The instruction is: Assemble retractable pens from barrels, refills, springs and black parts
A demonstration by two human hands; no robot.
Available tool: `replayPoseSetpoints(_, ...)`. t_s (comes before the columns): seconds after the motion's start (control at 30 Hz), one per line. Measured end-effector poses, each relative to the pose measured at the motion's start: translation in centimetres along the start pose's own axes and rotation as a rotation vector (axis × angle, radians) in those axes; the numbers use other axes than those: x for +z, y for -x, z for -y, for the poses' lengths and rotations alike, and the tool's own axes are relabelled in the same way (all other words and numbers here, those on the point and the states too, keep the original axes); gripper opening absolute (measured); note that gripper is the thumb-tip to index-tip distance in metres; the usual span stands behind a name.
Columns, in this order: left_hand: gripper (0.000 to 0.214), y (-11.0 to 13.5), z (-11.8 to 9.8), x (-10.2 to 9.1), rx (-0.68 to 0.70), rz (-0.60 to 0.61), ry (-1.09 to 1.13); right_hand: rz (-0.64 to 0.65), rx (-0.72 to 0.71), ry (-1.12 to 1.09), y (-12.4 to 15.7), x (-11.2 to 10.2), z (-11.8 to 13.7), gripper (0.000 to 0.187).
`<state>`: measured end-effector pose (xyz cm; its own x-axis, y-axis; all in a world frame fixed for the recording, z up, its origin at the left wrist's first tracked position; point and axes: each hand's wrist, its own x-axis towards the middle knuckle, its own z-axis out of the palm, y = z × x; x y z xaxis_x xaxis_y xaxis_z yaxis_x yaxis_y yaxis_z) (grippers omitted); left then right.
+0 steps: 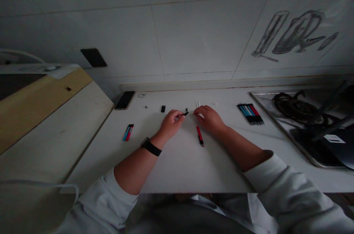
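Fingers — left hand point(170, 123) pinching black pen part point(184, 114) | right hand point(208, 118) curled

Bare countertop point(182, 164) between forearms and toward near edge: open passage. Red pen point(200, 136) lies just below right hand point(209, 118). Small black parts point(163, 108) just beyond left hand point(170, 123). Pen pair point(128, 132) left, pen row point(250, 114) right, both well apart. Phone point(125, 100) at far-left corner. Stove point(304, 119) blocks right side. Wall point(193, 35) closes far edge.

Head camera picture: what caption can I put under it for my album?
Left hand pinches a small black pen part; right hand rests by a red pen on the white counter.
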<state>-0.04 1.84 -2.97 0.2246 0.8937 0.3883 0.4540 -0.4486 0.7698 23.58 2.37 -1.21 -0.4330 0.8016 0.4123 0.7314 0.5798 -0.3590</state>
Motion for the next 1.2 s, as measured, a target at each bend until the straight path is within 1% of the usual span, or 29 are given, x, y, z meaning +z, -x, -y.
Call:
replayPoseSetpoints(0.13,0.009,0.1,-0.3,0.0,0.008,0.023,0.0,-0.132,0.018,-0.16,0.3,0.0,0.7,0.024)
replayPoseSetpoints(0.2,0.008,0.1,-0.4,0.0,0.019,0.029,0.001,-0.183,0.052,-0.289,0.2,0.3,0.9,0.02)
replayPoseSetpoints(0.27,0.008,0.1,-0.5,0.0,0.029,0.036,0.002,-0.219,0.127,-0.453,0.2,0.8,0.9,0.014)
replayPoseSetpoints(0.37,0.008,0.2,-0.6,0.1,0.042,0.047,0.008,-0.228,0.235,-0.653,0.0,1.4,0.8,0.017)
replayPoseSetpoints(0.53,0.007,0.3,-0.7,0.1,0.064,0.055,0.022,-0.202,0.261,-0.798,-0.1,1.6,1.1,0.025)
replayPoseSetpoints(0.63,0.008,0.3,-0.8,0.1,0.073,0.073,0.029,-0.184,0.265,-0.82,-0.1,1.5,1.3,0.026)
replayPoseSetpoints(0.87,0.01,0.3,-1.3,0.0,0.064,0.08,0.037,-0.174,0.246,-0.784,0.0,1.7,1.4,0.027)
replayPoseSetpoints(0.97,0.012,0.3,-1.6,0.0,0.074,0.093,0.063,-0.155,0.213,-0.729,0.2,1.7,1.5,0.026)
replayPoseSetpoints(1.1,0.008,0.3,-1.6,-0.1,0.103,0.119,0.067,-0.14,0.151,-0.668,0.3,1.5,1.6,0.023)
replayPoseSetpoints(1.2,0.006,0.2,-1.5,-0.1,0.121,0.105,0.072,-0.14,0.101,-0.632,0.4,1.2,1.9,0.022)
